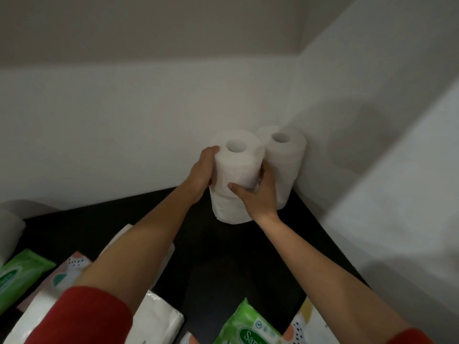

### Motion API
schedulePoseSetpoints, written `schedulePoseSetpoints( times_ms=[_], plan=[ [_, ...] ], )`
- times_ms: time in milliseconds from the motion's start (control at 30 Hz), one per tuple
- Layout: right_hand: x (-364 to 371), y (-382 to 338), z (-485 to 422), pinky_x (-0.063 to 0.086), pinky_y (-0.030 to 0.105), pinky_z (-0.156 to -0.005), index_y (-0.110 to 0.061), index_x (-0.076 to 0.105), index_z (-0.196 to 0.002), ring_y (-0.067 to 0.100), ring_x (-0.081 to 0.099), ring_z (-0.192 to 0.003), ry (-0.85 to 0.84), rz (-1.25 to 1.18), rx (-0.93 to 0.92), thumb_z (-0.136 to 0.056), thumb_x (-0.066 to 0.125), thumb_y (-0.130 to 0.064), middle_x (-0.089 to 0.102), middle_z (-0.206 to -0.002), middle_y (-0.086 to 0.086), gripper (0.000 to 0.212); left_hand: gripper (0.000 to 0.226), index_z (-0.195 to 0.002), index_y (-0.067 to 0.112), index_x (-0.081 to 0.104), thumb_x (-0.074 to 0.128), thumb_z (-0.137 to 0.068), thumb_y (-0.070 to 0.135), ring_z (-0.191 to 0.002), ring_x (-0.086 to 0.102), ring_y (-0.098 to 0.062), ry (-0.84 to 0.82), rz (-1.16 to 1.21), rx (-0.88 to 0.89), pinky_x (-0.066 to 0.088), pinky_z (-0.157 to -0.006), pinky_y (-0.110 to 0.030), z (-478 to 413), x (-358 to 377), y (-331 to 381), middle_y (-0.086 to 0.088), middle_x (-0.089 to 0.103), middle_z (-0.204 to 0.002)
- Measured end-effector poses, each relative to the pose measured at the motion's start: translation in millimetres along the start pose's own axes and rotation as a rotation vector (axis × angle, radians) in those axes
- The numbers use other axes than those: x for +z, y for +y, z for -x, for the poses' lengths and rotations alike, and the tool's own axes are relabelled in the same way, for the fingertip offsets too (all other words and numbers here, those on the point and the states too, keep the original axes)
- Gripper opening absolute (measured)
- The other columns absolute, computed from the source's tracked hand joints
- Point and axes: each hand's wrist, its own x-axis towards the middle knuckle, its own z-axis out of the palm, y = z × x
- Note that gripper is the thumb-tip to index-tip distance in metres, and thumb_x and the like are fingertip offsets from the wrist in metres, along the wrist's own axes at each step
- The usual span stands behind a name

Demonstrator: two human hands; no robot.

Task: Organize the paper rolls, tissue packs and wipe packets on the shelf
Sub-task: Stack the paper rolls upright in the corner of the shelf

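Grip comes from both sides: my left hand (pixel 202 171) and right hand (pixel 259 196) curl round the top paper roll (pixel 238 161) between them, probably squaring it on the lower roll (pixel 227 211), tight against the corner stack (pixel 285 160) beyond my right hand.

Green wipe packet (pixel 248 327) partly beyond bottom edge; paper roll (pixel 8 232) beyond left.

This looks like a household storage cupboard: a dark matte shelf board (pixel 223 256) fits into a corner of plain white painted walls (pixel 124 120) under a sloping white ceiling. On it sit domestic supplies: stacked white paper rolls (pixel 285 160), green plastic wipe packets (pixel 246 328) and soft white tissue packs (pixel 156 316).
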Motion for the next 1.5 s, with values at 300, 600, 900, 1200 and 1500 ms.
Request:
schedulePoseSetpoints(
  times_ms=[300, 600, 900, 1200, 1500],
  plan=[
    [6, 6, 4, 0.038, 0.04, -0.109, -0.018, 0.036, -0.138, 0.013, 0.043, -0.126, 0.003, 0.042, 0.019, -0.063, 0.086, -0.026, 0.046, -0.136, -0.003, 0.09, 0.057, -0.14, 0.021, 0.042, 0.035, -0.094, 0.054, -0.124, 0.047, -0.024, 0.017, -0.078, 0.008, 0.035, -0.11, -0.044, 0, -1, -9, -0.007, 0.049, -0.138],
    [5, 5, 12, 0.043, 0.034, -0.105, -0.018, 0.042, -0.13, 0.008, 0.047, -0.117, 0.055, 0.011, 0.105, -0.064, 0.085, -0.025, 0.047, -0.125, -0.007, 0.079, 0.08, -0.143, 0.025, 0.037, 0.035, -0.077, 0.072, -0.131, 0.032, -0.03, 0.16, -0.351, 0.093, 0.025, -0.109, -0.047, 0, -2, -7, -0.008, 0.039, -0.142],
    [-7, 16, 30, 0.036, 0.025, -0.098, -0.016, 0.04, -0.139, 0.015, 0.046, -0.124, 0.213, -0.32, 0.448, -0.098, 0.046, -0.017, 0.046, -0.136, 0.0, 0.041, 0.079, -0.147, 0.014, 0.031, 0.026, -0.09, 0.068, -0.136, 0.034, -0.027, 0.092, 0.105, -0.145, 0.026, -0.114, -0.045, 0, -12, -20, -0.01, 0.036, -0.149],
    [1, 20, 31, 0.039, 0.034, -0.105, -0.02, 0.055, -0.127, 0.014, 0.052, -0.116, 0.025, -0.255, 0.503, -0.1, 0.038, -0.025, 0.058, -0.123, -0.004, 0.032, 0.083, -0.14, 0.008, 0.043, 0.02, -0.09, 0.07, -0.124, 0.048, -0.027, -0.029, 0.089, -0.172, 0.034, -0.111, -0.044, -2, -13, -26, -0.013, 0.052, -0.137],
    [-9, 18, 36, 0.035, 0.026, -0.089, -0.027, 0.048, -0.109, 0.006, 0.048, -0.094, 0.068, -0.191, 0.468, -0.1, 0.039, -0.028, 0.05, -0.101, -0.011, 0.012, 0.076, -0.147, 0.011, 0.033, 0.024, -0.093, 0.064, -0.136, 0.033, -0.032, 0.088, 0.022, -0.126, 0.028, -0.113, -0.045, 8, -25, -21, -0.013, 0.035, -0.15]
  ],
)
